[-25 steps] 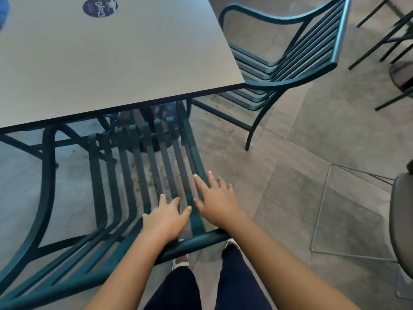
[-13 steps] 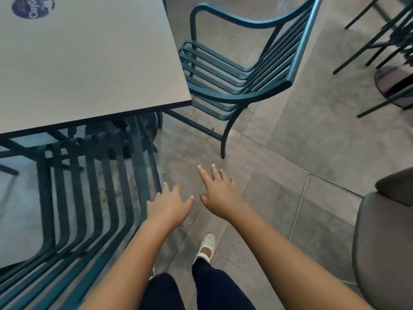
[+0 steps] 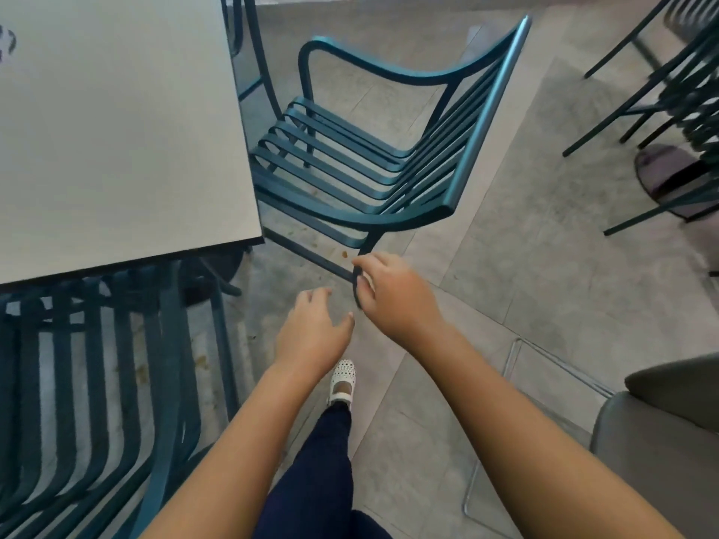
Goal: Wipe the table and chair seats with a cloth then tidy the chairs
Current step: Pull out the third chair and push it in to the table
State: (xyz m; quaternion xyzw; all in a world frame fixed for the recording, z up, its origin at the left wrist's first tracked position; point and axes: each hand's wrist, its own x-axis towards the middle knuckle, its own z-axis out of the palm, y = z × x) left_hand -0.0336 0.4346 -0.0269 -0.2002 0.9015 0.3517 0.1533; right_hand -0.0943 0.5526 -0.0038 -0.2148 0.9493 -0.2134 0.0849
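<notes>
Both arms reach out in front of the person. The left hand [image 3: 311, 332] hangs in the air with loose fingers, a little bent, and holds nothing. The right hand [image 3: 393, 293] is just beside it, a bit farther out, with bent fingers; it looks like it holds nothing, but the chair leg lies right at its fingers.

The far green chair [image 3: 373, 149] stands just past the right hand, its seat tucked at the side of the desk [image 3: 116, 130]. The near green chair [image 3: 97, 383] is left of the left hand, pushed under the desk edge. A white shoe [image 3: 342, 379] stands on the floor below the hands. A grey padded chair [image 3: 661, 441] sits to the right of the right arm. No cloth shows.
</notes>
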